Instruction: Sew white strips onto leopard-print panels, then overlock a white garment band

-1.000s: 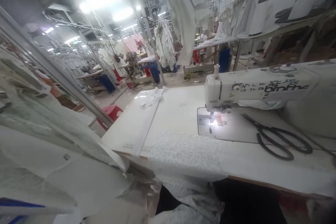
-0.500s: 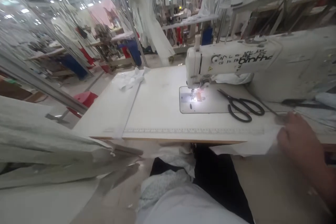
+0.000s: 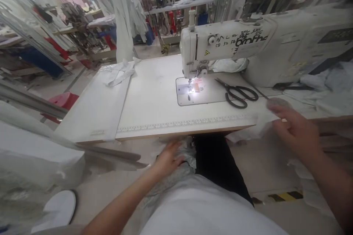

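My left hand [image 3: 167, 158] is over my lap, its fingers curled on a crumpled pale grey patterned cloth [image 3: 190, 154] below the table's front edge; the fingertips are blurred. My right hand [image 3: 299, 132] is at the front edge on the right, with thumb and forefinger on a thin white cloth [image 3: 252, 128] that hangs over the edge. The forefinger passes beside a round grey disc [image 3: 280, 102]. Black-handled scissors [image 3: 237, 94] lie to the left of that hand. The sewing machine [image 3: 220, 46] stands behind them, its lamp lighting the needle plate [image 3: 183, 99].
A printed ruler scale [image 3: 176, 122] runs along the front of the white table [image 3: 151, 95]. White scraps [image 3: 120, 72] lie at its far left. Pale cloth [image 3: 331, 84] is heaped on the right. A metal rail [image 3: 110, 152] and a red stool [image 3: 62, 101] are at the left.
My left hand has come into view over the lap cloth. The view has shifted, so the table sits further left and higher. My right hand remains by the front edge with the white cloth.
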Available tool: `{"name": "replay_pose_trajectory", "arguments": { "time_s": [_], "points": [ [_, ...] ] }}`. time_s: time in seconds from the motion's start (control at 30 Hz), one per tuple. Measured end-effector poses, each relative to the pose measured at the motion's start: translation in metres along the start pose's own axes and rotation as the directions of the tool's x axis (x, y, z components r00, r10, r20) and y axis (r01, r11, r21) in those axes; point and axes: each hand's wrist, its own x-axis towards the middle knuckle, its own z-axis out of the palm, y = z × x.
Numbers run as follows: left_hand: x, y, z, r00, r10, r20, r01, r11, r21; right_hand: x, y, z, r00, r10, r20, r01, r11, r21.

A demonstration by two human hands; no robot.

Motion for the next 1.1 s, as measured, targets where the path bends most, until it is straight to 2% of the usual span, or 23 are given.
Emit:
{"name": "replay_pose_trajectory", "arguments": {
  "time_s": [0.07, 0.13, 0.2, 0.27, 0.37, 0.47, 0.53, 0.63, 0.7, 0.8, 0.87, 0.93, 1.0, 1.1],
  "points": [
    [0.020, -0.005, 0.016, 0.999, 0.015, 0.039, -0.017, 0.998, 0.054, -0.016, -0.027, -0.006, 0.989, 0.139, 0.049, -0.147, 0.952, 0.270],
    [0.037, -0.011, 0.028, 0.998, 0.002, 0.056, -0.008, 0.996, 0.091, -0.032, -0.047, -0.009, 0.965, 0.196, 0.173, -0.255, 0.845, 0.469],
    [0.045, -0.016, 0.030, 0.998, -0.002, 0.067, -0.004, 0.996, 0.094, -0.046, -0.062, -0.006, 0.929, 0.169, 0.329, -0.326, 0.795, 0.512],
    [0.041, -0.017, 0.024, 0.998, 0.001, 0.068, -0.006, 0.997, 0.071, -0.054, -0.074, 0.006, 0.881, 0.086, 0.464, -0.327, 0.821, 0.468],
    [0.024, -0.007, 0.002, 0.998, 0.001, 0.063, -0.002, 1.000, 0.007, -0.054, -0.091, 0.039, 0.789, -0.052, 0.612, -0.250, 0.883, 0.398],
    [0.007, 0.011, -0.028, 0.998, 0.007, 0.058, -0.004, 0.998, -0.067, -0.048, -0.106, 0.080, 0.701, -0.104, 0.706, -0.267, 0.879, 0.394],
    [-0.002, 0.025, -0.051, 0.999, 0.012, 0.033, -0.007, 0.987, -0.164, -0.048, -0.114, 0.106, 0.639, -0.177, 0.749, -0.332, 0.815, 0.475],
    [-0.008, 0.042, -0.094, 1.000, 0.030, 0.000, -0.028, 0.953, -0.301, -0.051, -0.126, 0.133, 0.562, -0.296, 0.773, -0.479, 0.645, 0.595],
    [-0.005, 0.052, -0.126, 0.998, 0.054, -0.030, -0.061, 0.949, -0.310, -0.050, -0.137, 0.137, 0.558, -0.318, 0.767, -0.535, 0.569, 0.625],
    [0.019, 0.060, -0.168, 0.981, 0.086, -0.173, -0.121, 0.972, -0.202, -0.039, -0.153, 0.127, 0.640, -0.314, 0.702, -0.513, 0.505, 0.694],
    [0.050, 0.059, -0.183, 0.950, 0.089, -0.300, -0.112, 0.992, -0.060, -0.031, -0.159, 0.120, 0.699, -0.280, 0.658, -0.499, 0.467, 0.730],
    [0.088, 0.049, -0.182, 0.934, 0.080, -0.348, -0.042, 0.992, 0.115, -0.029, -0.158, 0.121, 0.727, -0.206, 0.655, -0.509, 0.479, 0.715],
    [0.121, 0.034, -0.170, 0.953, 0.059, -0.297, 0.027, 0.960, 0.278, -0.036, -0.150, 0.129, 0.731, -0.113, 0.673, -0.530, 0.526, 0.665],
    [0.149, 0.013, -0.145, 0.958, 0.064, -0.281, 0.047, 0.927, 0.372, -0.055, -0.131, 0.147, 0.757, 0.019, 0.653, -0.544, 0.572, 0.614]
  ]
}}
